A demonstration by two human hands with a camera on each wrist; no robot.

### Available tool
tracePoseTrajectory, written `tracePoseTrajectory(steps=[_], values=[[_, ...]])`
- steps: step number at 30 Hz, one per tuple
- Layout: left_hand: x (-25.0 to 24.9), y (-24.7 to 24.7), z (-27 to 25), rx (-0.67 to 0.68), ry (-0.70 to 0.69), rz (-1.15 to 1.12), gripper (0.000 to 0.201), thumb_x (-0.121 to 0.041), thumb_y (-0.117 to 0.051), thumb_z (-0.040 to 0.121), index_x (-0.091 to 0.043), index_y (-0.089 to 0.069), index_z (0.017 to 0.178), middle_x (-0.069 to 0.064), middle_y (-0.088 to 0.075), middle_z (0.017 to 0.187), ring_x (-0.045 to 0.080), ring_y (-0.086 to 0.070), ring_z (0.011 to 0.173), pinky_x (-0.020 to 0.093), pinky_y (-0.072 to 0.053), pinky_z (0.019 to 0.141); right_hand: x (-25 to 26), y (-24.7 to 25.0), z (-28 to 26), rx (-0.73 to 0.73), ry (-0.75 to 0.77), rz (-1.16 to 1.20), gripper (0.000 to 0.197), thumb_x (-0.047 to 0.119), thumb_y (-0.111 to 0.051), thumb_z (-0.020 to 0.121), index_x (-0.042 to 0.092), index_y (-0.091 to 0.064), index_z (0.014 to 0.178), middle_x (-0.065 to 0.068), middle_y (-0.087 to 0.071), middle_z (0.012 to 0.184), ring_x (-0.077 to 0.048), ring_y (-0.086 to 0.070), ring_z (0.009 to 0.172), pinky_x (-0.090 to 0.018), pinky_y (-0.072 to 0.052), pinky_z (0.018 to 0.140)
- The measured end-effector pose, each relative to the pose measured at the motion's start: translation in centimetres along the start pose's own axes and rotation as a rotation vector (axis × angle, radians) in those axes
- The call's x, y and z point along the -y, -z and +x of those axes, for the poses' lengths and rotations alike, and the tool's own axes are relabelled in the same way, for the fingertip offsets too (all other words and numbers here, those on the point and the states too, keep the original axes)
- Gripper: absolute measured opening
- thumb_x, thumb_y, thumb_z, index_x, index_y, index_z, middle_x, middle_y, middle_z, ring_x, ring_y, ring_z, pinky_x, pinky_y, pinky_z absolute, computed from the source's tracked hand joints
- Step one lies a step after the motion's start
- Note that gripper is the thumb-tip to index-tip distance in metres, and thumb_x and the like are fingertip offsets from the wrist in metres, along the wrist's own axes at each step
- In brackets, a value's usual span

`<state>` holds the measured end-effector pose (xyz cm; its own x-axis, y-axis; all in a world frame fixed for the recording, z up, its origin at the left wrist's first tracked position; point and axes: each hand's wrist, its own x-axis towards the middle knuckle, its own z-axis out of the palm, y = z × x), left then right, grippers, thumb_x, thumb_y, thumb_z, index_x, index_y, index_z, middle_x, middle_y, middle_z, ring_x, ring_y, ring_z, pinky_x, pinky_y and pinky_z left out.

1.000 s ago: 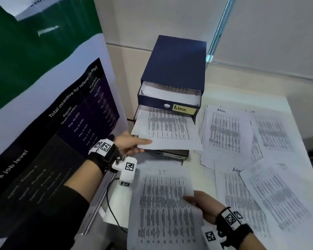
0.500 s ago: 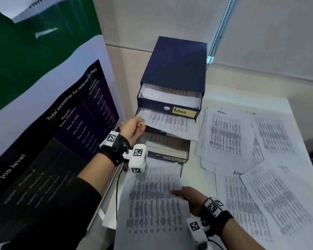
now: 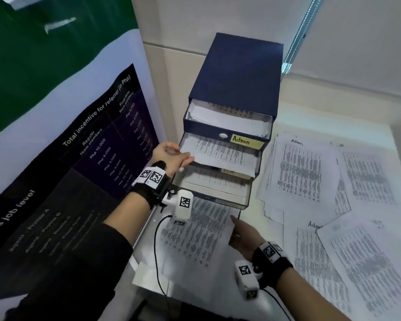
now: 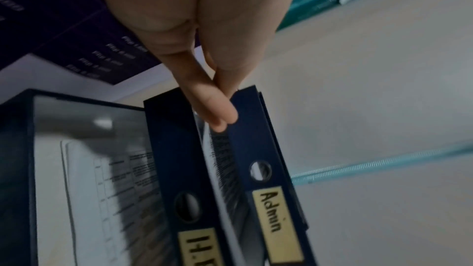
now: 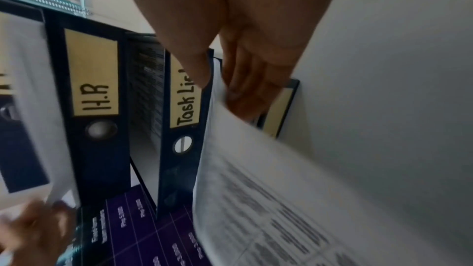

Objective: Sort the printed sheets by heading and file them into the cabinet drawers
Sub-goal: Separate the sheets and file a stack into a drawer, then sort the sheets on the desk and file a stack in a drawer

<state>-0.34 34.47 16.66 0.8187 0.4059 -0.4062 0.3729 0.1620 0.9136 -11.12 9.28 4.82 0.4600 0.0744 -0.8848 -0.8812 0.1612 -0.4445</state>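
A navy drawer cabinet stands with its drawers pulled out in steps. The top drawer is labelled Admin; the wrist views show the H.R label and the Task List label below it. My left hand pinches the left edge of a printed sheet lying in the second drawer, just under the Admin front. My right hand grips the right edge of another printed sheet, thumb on top. This sheet's far end runs under the Task List drawer.
Several loose printed sheets, some headed Admin, cover the white table to the right of the cabinet. A large dark poster stands close on the left. A black cable hangs from my left wrist across the lower sheet.
My left hand has slid its sheet back into the second drawer, under the Admin front. My right hand has pushed the sheet headed IT forward, its far end now under the third drawer.
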Motion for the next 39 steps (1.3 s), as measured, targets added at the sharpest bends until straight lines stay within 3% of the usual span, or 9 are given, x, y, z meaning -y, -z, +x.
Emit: tracePoseTrajectory(steps=[4,8,14,19,26,29,32,35,39], values=[[0.3,-1.4,0.5,0.051,-0.191,0.379,0.022,-0.012,-0.082,0.074,-0.011,-0.066,0.089,0.001,-0.067,0.094,0.013,-0.065,0.086,0.021,-0.051,0.08,-1.1,-0.8,-3.6,0.183,-0.201,-0.042,0.03,0.027,-0.08,0.078,0.009,-0.059,0.088,-0.012,-0.056,0.076,-0.024,-0.058,0.069,-0.033,-0.051,0.069],[0.2,-2.3,0.6,0.27,-0.327,0.459,0.017,-0.01,-0.078,0.079,-0.017,-0.068,0.091,0.005,-0.06,0.117,0.012,-0.062,0.103,0.022,-0.051,0.097,-3.5,-1.5,-3.1,0.196,-0.212,-0.114,0.023,0.011,-0.078,0.078,0.011,-0.056,0.084,-0.009,-0.059,0.073,-0.02,-0.064,0.06,-0.025,-0.044,0.052],[1.5,-0.8,0.1,0.094,-0.522,0.529,0.016,-0.007,-0.07,0.084,-0.017,-0.062,0.096,-0.002,-0.055,0.097,0.008,-0.056,0.08,0.016,-0.051,0.077,-1.1,-1.8,-1.2,-0.022,-0.023,-0.085,0.033,0.016,-0.066,0.091,0.016,-0.043,0.068,-0.001,-0.038,0.054,-0.009,-0.033,0.037,-0.018,-0.025,0.037],[6.4,4.8,-1.1,-0.046,-0.28,0.549,0.029,-0.014,-0.069,0.088,-0.014,-0.044,0.071,-0.001,-0.044,0.062,0.012,-0.039,0.055,0.025,-0.038,0.061,2.5,-1.8,-1.1,-0.192,0.177,-0.138,0.04,0.013,-0.057,0.096,0.013,-0.044,0.058,0.001,-0.04,0.038,-0.01,-0.035,0.027,-0.017,-0.029,0.032],[14.6,9.6,-4.0,0.316,0.596,0.58,0.092,-0.079,-0.076,0.052,-0.017,-0.049,0.115,0.016,-0.063,0.109,0.028,-0.074,0.075,0.039,-0.06,0.066,0.6,-1.3,-1.2,-0.018,0.123,0.059,0.036,0.026,-0.06,0.094,0.019,-0.04,0.064,0.0,-0.031,0.056,-0.013,-0.029,0.043,-0.023,-0.026,0.041],[14.4,9.7,-4.5,0.387,0.628,0.575,0.088,-0.047,-0.088,0.062,-0.002,-0.048,0.127,0.02,-0.071,0.098,0.024,-0.073,0.068,0.03,-0.055,0.054,-0.7,-0.9,-3.3,0.109,-0.005,-0.312,0.027,0.035,-0.07,0.087,0.013,-0.056,0.08,0.0,-0.047,0.063,-0.009,-0.031,0.043,-0.019,-0.02,0.039],[12.4,8.9,-4.7,0.419,0.581,0.643,0.038,-0.023,-0.077,0.082,0.004,-0.064,0.104,0.007,-0.071,0.065,0.012,-0.055,0.043,0.019,-0.036,0.037,-1.6,-1.0,-4.3,0.223,-0.015,-0.49,0.019,0.022,-0.069,0.089,0.006,-0.059,0.094,-0.006,-0.068,0.077,-0.007,-0.029,0.043,-0.017,-0.022,0.039],[11.5,7.5,-4.4,0.384,0.483,0.629,0.02,-0.016,-0.069,0.09,0.0,-0.058,0.084,0.002,-0.061,0.046,0.008,-0.043,0.029,0.016,-0.03,0.03,-1.2,-1.3,-3.3,0.111,0.043,-0.276,0.016,0.011,-0.063,0.092,0.006,-0.054,0.08,-0.005,-0.062,0.065,-0.004,-0.033,0.036,-0.014,-0.025,0.034],[12.6,5.6,-3.3,0.261,0.386,0.424,0.022,-0.004,-0.06,0.094,-0.005,-0.049,0.075,0.015,-0.068,0.059,0.014,-0.059,0.039,0.018,-0.043,0.035,0.0,-1.3,-1.4,0.085,-0.028,0.067,0.02,0.009,-0.054,0.097,-0.002,-0.063,0.083,-0.004,-0.066,0.058,-0.004,-0.053,0.036,-0.012,-0.046,0.039]])
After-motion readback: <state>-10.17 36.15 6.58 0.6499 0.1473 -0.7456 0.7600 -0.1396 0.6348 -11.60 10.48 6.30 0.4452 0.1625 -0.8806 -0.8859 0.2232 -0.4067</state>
